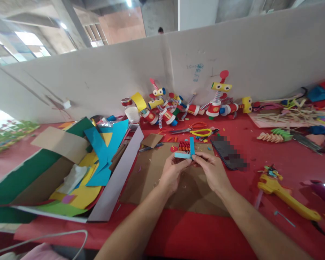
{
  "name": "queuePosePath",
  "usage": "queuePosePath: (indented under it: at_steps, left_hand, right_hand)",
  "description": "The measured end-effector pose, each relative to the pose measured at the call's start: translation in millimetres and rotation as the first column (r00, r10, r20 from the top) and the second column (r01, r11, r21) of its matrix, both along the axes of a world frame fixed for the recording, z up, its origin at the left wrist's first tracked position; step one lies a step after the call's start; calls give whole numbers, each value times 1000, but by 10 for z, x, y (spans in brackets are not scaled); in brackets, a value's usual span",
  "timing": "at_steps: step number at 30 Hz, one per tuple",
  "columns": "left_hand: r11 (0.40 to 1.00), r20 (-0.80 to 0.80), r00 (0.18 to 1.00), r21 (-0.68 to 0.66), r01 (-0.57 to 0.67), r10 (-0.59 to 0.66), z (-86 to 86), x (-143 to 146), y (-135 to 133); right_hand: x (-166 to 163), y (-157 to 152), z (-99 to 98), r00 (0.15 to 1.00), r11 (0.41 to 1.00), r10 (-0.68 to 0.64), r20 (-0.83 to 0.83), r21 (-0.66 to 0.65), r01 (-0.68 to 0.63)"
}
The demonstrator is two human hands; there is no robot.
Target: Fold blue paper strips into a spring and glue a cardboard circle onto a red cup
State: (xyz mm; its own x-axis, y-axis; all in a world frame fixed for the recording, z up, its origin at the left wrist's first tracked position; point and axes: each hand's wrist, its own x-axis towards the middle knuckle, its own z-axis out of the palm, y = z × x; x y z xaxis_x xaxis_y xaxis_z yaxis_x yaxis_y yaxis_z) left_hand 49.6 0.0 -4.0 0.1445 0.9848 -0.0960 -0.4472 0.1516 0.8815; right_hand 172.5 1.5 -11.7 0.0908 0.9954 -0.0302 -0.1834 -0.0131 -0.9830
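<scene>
Two blue paper strips meet at a right angle between my hands, over the brown cardboard. One strip, light blue [182, 155], points left; the other, a darker blue strip [192, 144], points away from me. My left hand [172, 171] pinches them near the corner where they meet. On the other side of that corner, my right hand [212, 171] grips with thumb and fingers pressed together. Just behind the strips lies a folded red paper spring [184, 146], partly hidden. How the strips are joined is too small to tell.
A white box [108, 195] of coloured paper stands at left. Scissors [202, 132], a phone [227, 153] and a yellow glue gun [287, 196] lie around the cardboard [146, 180]. Several paper-cup figures [213, 108] line the partition; craft sticks [281, 117] lie at right.
</scene>
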Motion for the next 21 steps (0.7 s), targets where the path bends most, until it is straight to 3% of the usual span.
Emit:
queuePosePath:
  at_steps: [5, 21]
  left_hand:
    - [994, -113, 987, 33, -107, 110, 37, 45, -14]
    - [993, -140, 983, 50, -110, 116, -24, 36, -7]
  right_hand:
    - [-17, -12, -12, 1000, 1000, 7, 8, -28, -6]
    - [-30, -1, -37, 998, 999, -19, -60, -49, 16]
